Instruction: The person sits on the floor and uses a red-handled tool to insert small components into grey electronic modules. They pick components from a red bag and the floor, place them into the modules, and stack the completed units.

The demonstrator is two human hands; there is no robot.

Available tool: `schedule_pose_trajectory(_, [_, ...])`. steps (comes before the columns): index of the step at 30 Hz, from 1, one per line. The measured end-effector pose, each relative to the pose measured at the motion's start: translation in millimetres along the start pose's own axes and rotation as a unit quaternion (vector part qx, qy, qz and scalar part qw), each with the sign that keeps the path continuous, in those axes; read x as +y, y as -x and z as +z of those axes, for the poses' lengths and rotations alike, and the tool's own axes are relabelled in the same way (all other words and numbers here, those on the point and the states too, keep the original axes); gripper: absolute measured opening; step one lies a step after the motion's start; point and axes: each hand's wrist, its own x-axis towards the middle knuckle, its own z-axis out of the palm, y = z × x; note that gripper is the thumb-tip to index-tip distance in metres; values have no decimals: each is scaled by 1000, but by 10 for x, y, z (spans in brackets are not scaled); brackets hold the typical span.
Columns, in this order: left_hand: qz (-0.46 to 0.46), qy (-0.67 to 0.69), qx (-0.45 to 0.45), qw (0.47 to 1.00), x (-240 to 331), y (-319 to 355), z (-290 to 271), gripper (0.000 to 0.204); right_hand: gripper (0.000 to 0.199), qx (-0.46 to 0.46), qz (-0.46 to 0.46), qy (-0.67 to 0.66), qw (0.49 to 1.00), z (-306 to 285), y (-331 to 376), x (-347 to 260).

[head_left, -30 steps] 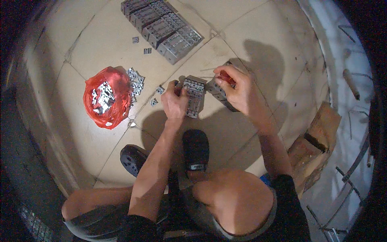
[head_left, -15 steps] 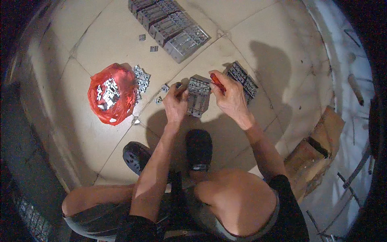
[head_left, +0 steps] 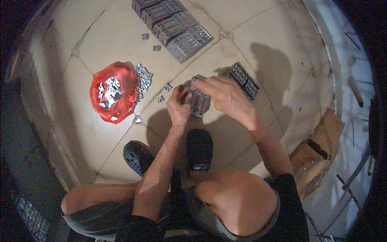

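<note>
Head view, edges: a dark wall runs along the left; a cardboard box (head_left: 318,149) and pale clutter stand at the right.
Open room: bare tile floor (head_left: 96,44) lies between the red bag (head_left: 111,97) and the row of grey metal blocks (head_left: 173,24).
Left hand (head_left: 178,105): fingers curled, gripping the left edge of the grey metal block (head_left: 200,103).
Right hand (head_left: 223,94): fingers bent narrow, pressing on the top of the same block.
Block place: on the floor just ahead of the black shoes (head_left: 199,149), near a second block (head_left: 244,78).
</note>
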Motion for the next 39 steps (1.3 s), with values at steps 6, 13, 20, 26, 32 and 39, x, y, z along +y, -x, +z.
schedule_pose_trajectory(6, [37, 20, 1, 999, 17, 63, 32, 53, 26, -136, 98, -14, 986, -12, -178, 50])
schedule_pose_trajectory(13, [49, -106, 25, 993, 82, 236, 207, 85, 20, -305, 94, -141, 937, 4, -412, 385])
schedule_pose_trajectory(20, [47, -153, 19, 987, 132, 255, 243, 110, 19, -228, 257, -459, 819, 154, -342, 392])
schedule_pose_trajectory(26, [75, -152, 39, 985, 112, 242, 285, 108, 19, 16, 352, -523, 776, 402, -184, 152])
schedule_pose_trajectory(32, [101, -152, 54, 982, 49, 233, 307, 105, 31, 134, 382, -555, 727, 556, -173, 92])
schedule_pose_trajectory(39, [61, -133, 24, 989, 49, 215, 298, 99, 41, 149, 411, -536, 723, 526, -212, 72])
